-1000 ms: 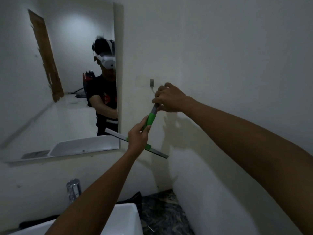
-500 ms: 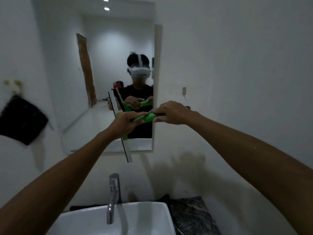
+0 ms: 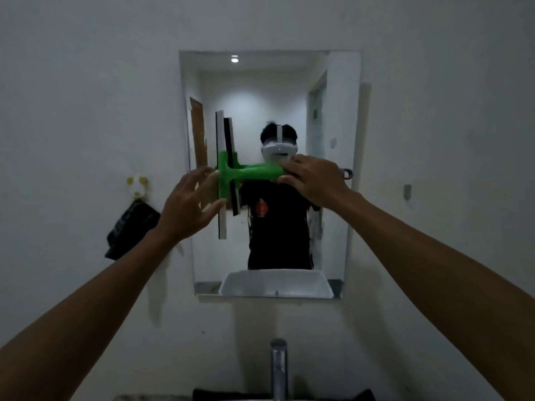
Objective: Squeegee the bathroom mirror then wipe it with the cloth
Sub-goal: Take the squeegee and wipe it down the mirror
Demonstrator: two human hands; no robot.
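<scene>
Dim white walls close in a small bathroom, and a rectangular mirror (image 3: 333, 227) hangs at the centre of the view, above a chrome faucet (image 3: 278, 369) that rises at 6 o'clock. Both bare forearms reach up toward the glass from the lower corners.

A green-handled squeegee (image 3: 231, 172) is held in front of the left half of the mirror. Its handle lies level, pointing toward 3 o'clock, and its long blade stands upright, running from 12 to 6 o'clock. A second blade edge shows just beside it in the glass, so the blade looks close to the surface; whether it touches cannot be told.

The right hand (image 3: 315, 180) sits at the 3 o'clock end of the handle, its fingers (image 3: 292, 166) curled and pinching the handle's tip from above and below. The left hand (image 3: 188, 206) is at 9 o'clock of the blade, its fingers (image 3: 202, 175) spread and loose, the tips just beside the green crosspiece; contact with it is unclear.

A dark cloth (image 3: 130, 230) hangs from a pale round hook (image 3: 138, 185) on the wall, at 9 o'clock of the mirror and well apart from both hands. A small metal fitting (image 3: 407, 192) sits on the wall at 3 o'clock of the mirror. The glass reflects a person in a dark shirt with a white headset and the white basin below.
</scene>
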